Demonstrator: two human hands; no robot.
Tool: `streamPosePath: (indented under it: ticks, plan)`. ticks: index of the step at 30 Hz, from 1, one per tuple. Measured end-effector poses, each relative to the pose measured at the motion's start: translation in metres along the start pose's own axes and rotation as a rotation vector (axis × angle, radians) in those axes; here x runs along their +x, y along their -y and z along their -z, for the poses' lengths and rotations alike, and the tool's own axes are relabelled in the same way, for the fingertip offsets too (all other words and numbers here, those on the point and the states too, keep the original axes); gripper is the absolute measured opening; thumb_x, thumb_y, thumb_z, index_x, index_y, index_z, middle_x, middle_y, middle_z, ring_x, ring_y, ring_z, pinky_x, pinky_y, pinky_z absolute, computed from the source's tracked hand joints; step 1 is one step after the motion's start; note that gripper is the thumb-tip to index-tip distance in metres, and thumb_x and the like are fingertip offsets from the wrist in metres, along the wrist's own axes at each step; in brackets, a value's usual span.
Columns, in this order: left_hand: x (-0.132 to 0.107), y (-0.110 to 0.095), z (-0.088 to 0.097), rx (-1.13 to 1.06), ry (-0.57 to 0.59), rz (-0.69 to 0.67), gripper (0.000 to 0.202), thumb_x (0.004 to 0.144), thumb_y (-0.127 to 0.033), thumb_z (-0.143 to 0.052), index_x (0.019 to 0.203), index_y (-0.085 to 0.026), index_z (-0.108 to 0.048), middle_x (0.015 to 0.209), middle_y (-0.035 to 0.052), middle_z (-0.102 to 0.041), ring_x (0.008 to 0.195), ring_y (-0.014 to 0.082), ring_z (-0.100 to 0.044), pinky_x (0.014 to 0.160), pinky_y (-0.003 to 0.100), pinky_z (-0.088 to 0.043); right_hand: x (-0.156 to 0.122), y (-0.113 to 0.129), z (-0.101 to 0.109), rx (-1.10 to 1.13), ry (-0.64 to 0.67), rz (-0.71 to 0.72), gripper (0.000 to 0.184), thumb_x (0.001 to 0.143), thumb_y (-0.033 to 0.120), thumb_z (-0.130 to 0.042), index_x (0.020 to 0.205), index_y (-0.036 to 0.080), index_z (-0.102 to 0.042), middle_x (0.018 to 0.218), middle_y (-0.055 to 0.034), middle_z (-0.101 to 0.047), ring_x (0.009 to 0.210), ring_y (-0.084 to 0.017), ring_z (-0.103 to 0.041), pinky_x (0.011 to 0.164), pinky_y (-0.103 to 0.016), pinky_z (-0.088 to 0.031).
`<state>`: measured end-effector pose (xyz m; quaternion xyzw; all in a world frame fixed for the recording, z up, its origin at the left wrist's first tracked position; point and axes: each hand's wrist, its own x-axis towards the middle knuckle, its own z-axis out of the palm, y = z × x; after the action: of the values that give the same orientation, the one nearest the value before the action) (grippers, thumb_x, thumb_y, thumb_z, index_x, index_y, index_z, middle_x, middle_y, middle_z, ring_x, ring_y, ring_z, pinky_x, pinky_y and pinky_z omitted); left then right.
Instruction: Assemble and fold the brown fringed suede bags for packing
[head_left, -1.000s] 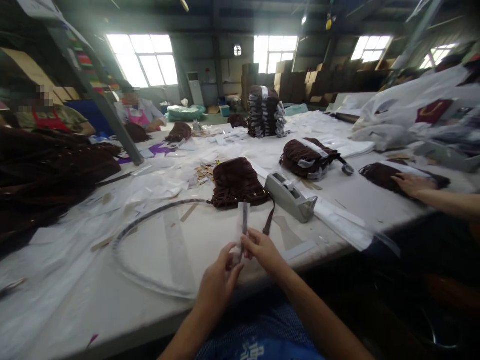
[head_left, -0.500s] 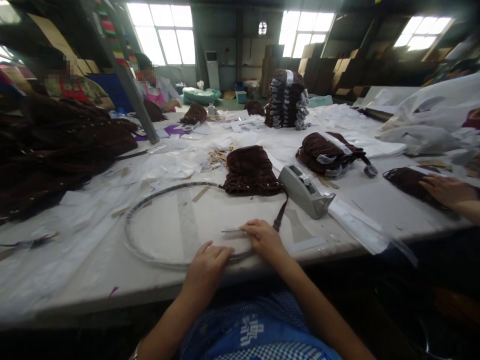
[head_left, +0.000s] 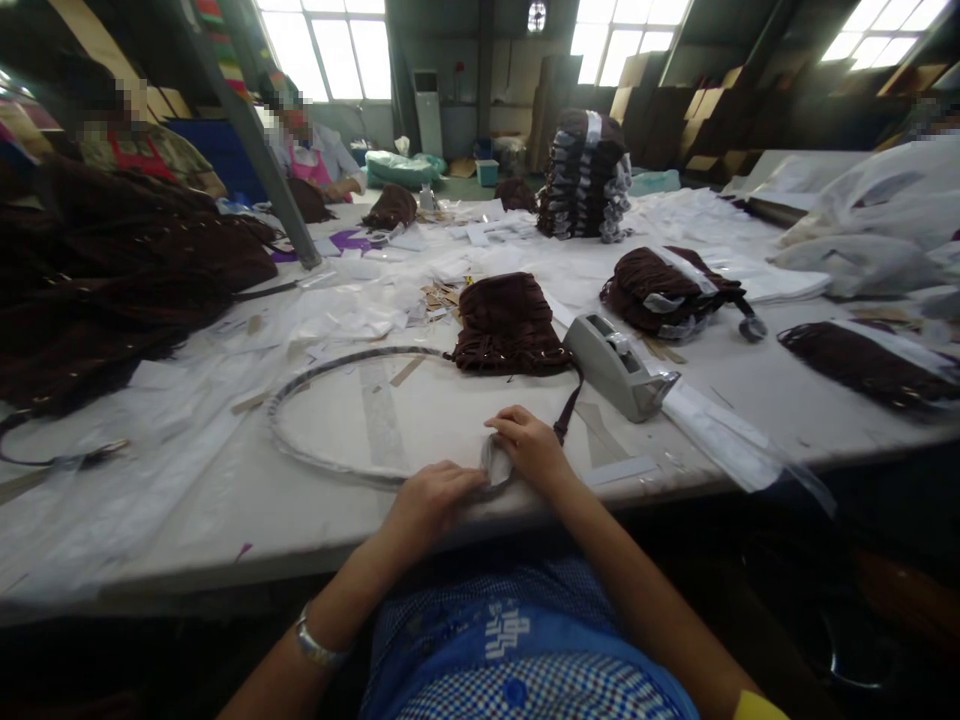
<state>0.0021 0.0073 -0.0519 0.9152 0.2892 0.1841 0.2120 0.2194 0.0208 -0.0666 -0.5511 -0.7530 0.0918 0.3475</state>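
A brown fringed bag (head_left: pixel 506 325) lies on the table, its long strap (head_left: pixel 319 463) looping left and round to the near edge. Greyish-white wrapping covers most of this loop. At the near edge my left hand (head_left: pixel 431 503) is closed on the wrapped strap, thumb side hidden. Just right of it, my right hand (head_left: pixel 531 447) pinches a pale, thin wrapping strip (head_left: pixel 496 463) that curves up by the strap. The bare brown strap end with its buckle (head_left: pixel 561 428) runs from behind the right hand up to the bag.
A grey tape dispenser (head_left: pixel 619 372) stands right of the bag. Brown bags (head_left: pixel 671 290) partly covered in white wrap lie farther right, with a tall stack (head_left: pixel 585 180) behind. Dark bags (head_left: pixel 127 280) pile up at left, near a slanted metal post (head_left: pixel 277 190). Co-workers (head_left: pixel 315 160) sit across the table.
The strip in my right hand has gone from lying flat to the left to standing curved by the strap. My left hand has slid right along it. The co-worker's hand at right has left view.
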Motion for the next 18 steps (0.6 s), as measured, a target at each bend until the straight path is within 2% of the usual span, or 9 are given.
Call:
streamPosePath:
  ticks: [3,6,10,13,15,18]
  plan:
    - [0.004,0.000,-0.002,-0.071,0.023,-0.002,0.051,0.082,0.001,-0.040,0.120,-0.023,-0.063,0.111,0.0052,-0.071,0.101,0.0197,-0.066,0.090,0.033,-0.052,0.002,0.002,0.002,0.067,-0.055,-0.095,0.024,0.086,0.008,-0.061,0.104,0.020,-0.071,0.103,-0.0062,-0.063,0.087,-0.017,-0.063,0.082,-0.030,-0.050]
    - [0.007,0.000,-0.004,-0.083,0.034,0.032,0.047,0.084,-0.001,-0.041,0.119,-0.024,-0.064,0.107,0.0053,-0.072,0.098,0.0193,-0.067,0.089,0.032,-0.052,0.001,0.010,0.012,0.129,-0.059,-0.087,0.018,0.089,0.013,-0.060,0.101,0.020,-0.071,0.100,-0.0062,-0.066,0.090,-0.018,-0.064,0.084,-0.030,-0.050]
    - [0.007,-0.003,-0.004,-0.015,0.037,0.038,0.045,0.084,-0.002,-0.043,0.119,-0.024,-0.062,0.106,0.0058,-0.071,0.097,0.0201,-0.066,0.087,0.031,-0.052,-0.009,0.020,0.025,0.077,0.085,0.011,0.015,0.092,0.017,-0.059,0.093,0.019,-0.073,0.098,-0.0070,-0.069,0.097,-0.020,-0.063,0.094,-0.034,-0.048]
    - [0.006,-0.005,-0.006,0.054,0.027,0.020,0.047,0.084,-0.002,-0.045,0.123,-0.023,-0.060,0.102,0.0055,-0.071,0.095,0.0202,-0.065,0.085,0.031,-0.053,-0.018,0.022,0.027,-0.075,0.153,0.056,0.011,0.087,0.021,-0.066,0.081,0.019,-0.075,0.099,-0.0088,-0.069,0.118,-0.028,-0.054,0.108,-0.045,-0.039]
    - [0.007,-0.005,-0.009,0.068,0.007,-0.002,0.046,0.084,-0.001,-0.046,0.122,-0.023,-0.060,0.100,0.0049,-0.071,0.092,0.0192,-0.065,0.084,0.031,-0.053,-0.020,0.022,0.026,-0.126,0.172,0.049,0.007,0.084,0.022,-0.070,0.083,0.018,-0.075,0.106,-0.0102,-0.068,0.128,-0.031,-0.045,0.111,-0.048,-0.036]
    - [0.008,-0.001,-0.012,0.063,-0.057,-0.093,0.041,0.085,-0.001,-0.048,0.119,-0.020,-0.061,0.107,0.0062,-0.071,0.096,0.0191,-0.065,0.087,0.033,-0.054,-0.017,0.021,0.026,-0.092,0.237,0.042,0.010,0.082,0.024,-0.074,0.089,0.017,-0.074,0.114,-0.0101,-0.064,0.123,-0.030,-0.050,0.108,-0.047,-0.040]
